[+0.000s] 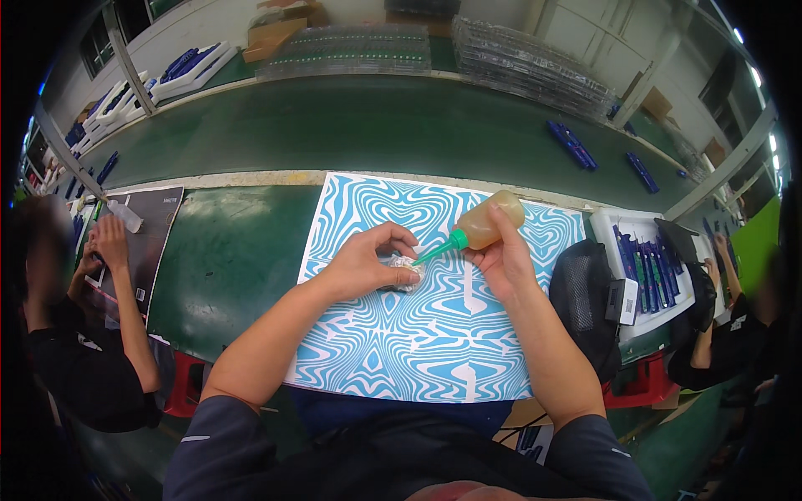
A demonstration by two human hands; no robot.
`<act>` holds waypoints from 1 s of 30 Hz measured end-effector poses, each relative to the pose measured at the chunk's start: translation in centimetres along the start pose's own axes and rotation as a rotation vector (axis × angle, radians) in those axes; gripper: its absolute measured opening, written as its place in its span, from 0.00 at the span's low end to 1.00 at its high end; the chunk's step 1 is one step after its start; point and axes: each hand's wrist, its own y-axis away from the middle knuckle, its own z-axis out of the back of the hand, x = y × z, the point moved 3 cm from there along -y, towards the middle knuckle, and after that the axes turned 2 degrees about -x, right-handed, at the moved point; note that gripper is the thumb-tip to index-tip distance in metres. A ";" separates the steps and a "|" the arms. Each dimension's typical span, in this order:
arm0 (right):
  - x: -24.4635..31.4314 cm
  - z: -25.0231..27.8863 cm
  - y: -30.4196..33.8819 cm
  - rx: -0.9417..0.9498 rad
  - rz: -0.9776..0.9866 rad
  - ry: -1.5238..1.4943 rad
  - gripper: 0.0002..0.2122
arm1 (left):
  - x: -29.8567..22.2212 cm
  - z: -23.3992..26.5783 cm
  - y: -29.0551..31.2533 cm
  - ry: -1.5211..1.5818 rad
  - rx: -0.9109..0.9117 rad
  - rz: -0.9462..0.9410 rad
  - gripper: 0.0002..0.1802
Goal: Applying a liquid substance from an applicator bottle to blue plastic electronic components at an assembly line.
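My left hand pinches a crumpled white wad, like tissue or cloth, between thumb and fingers. In my right hand is a squeeze bottle of yellowish liquid, tilted to the left. Its green nozzle points down at the wad, with the tip at or very near it. I cannot tell whether liquid is coming out. Both hands are above a blue and white swirl-patterned sheet on the green bench.
A black mesh bag lies right of the sheet, beside a white tray of blue and green pen-like tools. Beyond runs a green conveyor carrying blue tools. Stacked clear trays stand behind. People work at left and right.
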 end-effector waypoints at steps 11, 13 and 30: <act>0.2 0.1 0.0 0.006 0.011 0.012 0.33 | 0.4 0.0 -0.1 -0.116 0.025 -0.035 0.26; 0.2 0.1 0.0 0.006 0.008 0.012 0.33 | 0.7 0.0 -0.1 -0.132 0.006 -0.065 0.27; 0.0 0.1 -0.1 0.021 -0.007 0.015 0.33 | 0.7 -0.3 0.0 0.036 0.031 -0.158 0.14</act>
